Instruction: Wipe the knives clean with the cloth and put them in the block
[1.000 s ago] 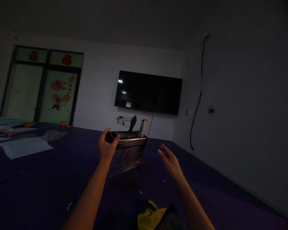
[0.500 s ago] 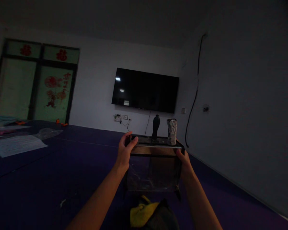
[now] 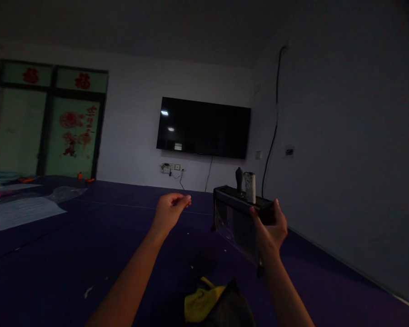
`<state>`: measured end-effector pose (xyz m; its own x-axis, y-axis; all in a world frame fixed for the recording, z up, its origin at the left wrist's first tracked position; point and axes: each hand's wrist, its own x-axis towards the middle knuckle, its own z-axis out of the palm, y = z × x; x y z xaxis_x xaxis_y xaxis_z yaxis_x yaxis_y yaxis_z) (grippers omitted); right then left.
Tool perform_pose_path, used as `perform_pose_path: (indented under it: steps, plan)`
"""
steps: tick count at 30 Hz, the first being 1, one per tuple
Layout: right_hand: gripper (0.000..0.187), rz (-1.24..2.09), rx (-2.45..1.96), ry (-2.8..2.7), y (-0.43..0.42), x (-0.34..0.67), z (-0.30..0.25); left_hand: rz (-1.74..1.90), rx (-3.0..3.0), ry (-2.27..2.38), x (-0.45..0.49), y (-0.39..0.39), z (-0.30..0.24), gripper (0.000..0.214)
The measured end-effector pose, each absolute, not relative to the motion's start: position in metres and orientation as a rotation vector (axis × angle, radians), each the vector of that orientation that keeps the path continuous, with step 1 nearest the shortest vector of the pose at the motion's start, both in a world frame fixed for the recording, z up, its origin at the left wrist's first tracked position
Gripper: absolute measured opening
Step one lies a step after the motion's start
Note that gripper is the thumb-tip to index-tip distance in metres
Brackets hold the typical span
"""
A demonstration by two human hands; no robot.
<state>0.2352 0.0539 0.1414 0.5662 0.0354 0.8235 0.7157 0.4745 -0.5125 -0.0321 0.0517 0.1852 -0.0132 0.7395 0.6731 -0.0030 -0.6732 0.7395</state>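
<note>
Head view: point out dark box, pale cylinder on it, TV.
Dark box point(image 3: 236, 223), head view, near side panel.
Pale cylinder point(image 3: 250, 188), head view, middle of its side.
TV point(image 3: 203, 128), head view, screen middle.

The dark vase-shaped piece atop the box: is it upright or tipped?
Upright: the dark vase-shaped piece stands on the box, its wider part above a narrow base.

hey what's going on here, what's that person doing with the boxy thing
A person has a dark boxy thing by its right end in the right-hand grip. A dark vase-shaped piece and a pale cylinder stand on its top. The left-hand grip is curled, apart from it. A yellow-and-dark bundle lies nearest the wearer.
</note>
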Motion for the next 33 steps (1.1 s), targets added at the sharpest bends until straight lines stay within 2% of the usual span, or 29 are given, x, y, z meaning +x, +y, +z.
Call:
perform_pose_path:
  steps: [3,6,23,33]
  plan:
    - [0.08,-0.721,-1.071,-0.885,0.06,0.245,0.132,1.797,1.734,0.862,-0.04,0.049,0.191,0.033]
    - [0.08,-0.809,-1.107,-0.86,0.065,0.254,0.125,1.806,1.746,0.898,-0.045,0.046,0.196,0.036]
    - [0.084,-0.864,-1.202,-0.648,0.071,0.298,0.096,1.498,1.95,0.892,-0.054,0.052,0.201,0.022]
    - [0.082,-0.887,-1.182,-0.634,0.073,0.302,0.091,1.4,2.113,0.91,-0.053,0.055,0.196,0.034]
